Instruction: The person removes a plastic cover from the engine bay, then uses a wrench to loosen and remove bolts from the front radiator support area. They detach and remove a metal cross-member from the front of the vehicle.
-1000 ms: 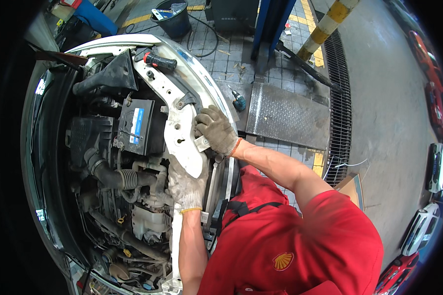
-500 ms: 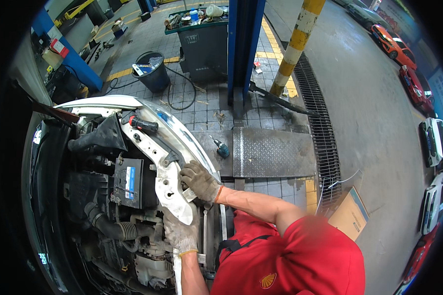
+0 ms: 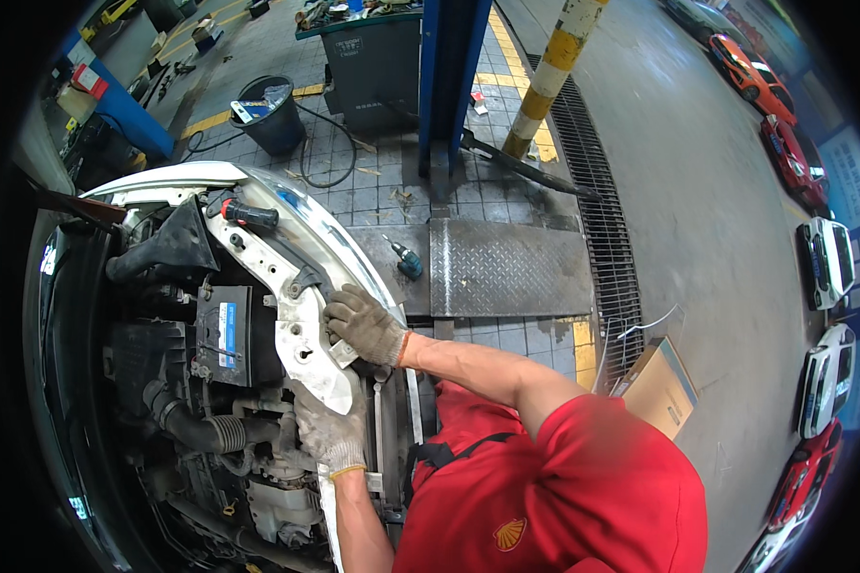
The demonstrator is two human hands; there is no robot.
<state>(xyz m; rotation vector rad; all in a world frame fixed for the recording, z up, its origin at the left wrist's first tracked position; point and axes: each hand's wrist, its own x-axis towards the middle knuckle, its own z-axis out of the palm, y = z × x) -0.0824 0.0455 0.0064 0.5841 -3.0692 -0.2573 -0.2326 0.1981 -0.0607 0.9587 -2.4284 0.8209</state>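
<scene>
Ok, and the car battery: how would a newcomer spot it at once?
On the left, find the white car with its engine exposed. Just left of the white metal panel beside the gloved right hand sits the battery, a black box. Unlike the dark housing nearby, it carries a blue-and-white label.

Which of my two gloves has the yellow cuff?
Your left glove, partly hidden by the white panel; the right glove, higher in the picture, has an orange cuff instead.
</scene>
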